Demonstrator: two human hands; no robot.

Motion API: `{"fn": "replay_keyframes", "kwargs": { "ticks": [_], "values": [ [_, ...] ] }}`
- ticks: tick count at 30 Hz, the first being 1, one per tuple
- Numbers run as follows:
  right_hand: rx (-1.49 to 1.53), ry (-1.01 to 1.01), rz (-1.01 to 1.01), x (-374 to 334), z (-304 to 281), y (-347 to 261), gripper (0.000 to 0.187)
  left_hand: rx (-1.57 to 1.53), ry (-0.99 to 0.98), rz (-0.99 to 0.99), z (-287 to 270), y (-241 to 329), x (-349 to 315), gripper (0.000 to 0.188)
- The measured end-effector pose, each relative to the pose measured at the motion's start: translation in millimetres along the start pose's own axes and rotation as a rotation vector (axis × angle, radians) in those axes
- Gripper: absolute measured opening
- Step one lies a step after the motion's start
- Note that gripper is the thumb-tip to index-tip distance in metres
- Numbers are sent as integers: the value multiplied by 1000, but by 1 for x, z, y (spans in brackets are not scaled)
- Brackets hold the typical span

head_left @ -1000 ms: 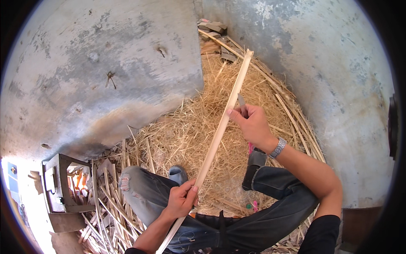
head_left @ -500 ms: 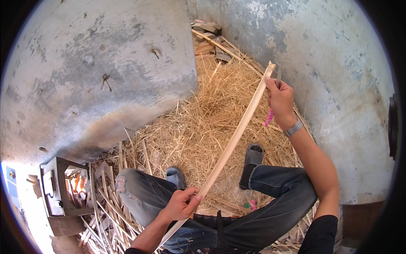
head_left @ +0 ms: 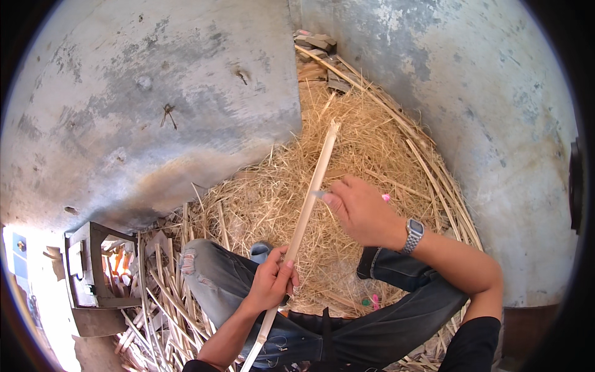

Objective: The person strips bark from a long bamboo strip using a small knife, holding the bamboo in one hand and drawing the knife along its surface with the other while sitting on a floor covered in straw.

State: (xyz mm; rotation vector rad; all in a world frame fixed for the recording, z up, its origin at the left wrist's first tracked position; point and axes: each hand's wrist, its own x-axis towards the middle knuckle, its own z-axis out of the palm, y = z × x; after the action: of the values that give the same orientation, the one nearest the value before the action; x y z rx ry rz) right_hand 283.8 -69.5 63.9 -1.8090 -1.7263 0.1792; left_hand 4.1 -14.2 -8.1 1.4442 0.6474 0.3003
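Gripping: L hand [head_left: 271, 284] closed rnd strip [head_left: 301, 226], R hand [head_left: 365, 212] pinching blade [head_left: 318, 194].
Strip slants up over jeans [head_left: 396, 316], far end above shavings [head_left: 254, 208]; blade at strip's R edge, contact unclear.

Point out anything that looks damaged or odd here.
The jeans look ripped at the left knee, with frayed slits. The pale strip in the left hand has a ragged far end, unlike its smoother sides. The right wall is blotchy and worn.
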Motion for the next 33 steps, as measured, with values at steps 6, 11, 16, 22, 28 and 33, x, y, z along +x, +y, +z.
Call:
{"fn": "replay_keyframes", "kwargs": {
  "ticks": [6,11,16,22,28,33],
  "values": [
    [142,-580,121,-28,24,-42,46,-24,27,-8,-1,-1,0,37],
    [108,-587,219,-38,38,-56,42,-34,52,15,1,-1,-3,39],
    [59,-430,251,-13,32,-17,45,38,99,59,-2,-11,-3,40],
    [86,-604,240,-31,35,-44,51,34,113,51,2,-10,-5,39],
    [40,-279,307,6,14,20,54,85,89,101,0,-23,-10,39],
    [67,-476,165,-24,36,-19,54,77,146,57,0,-19,-6,39]
  ]
}}
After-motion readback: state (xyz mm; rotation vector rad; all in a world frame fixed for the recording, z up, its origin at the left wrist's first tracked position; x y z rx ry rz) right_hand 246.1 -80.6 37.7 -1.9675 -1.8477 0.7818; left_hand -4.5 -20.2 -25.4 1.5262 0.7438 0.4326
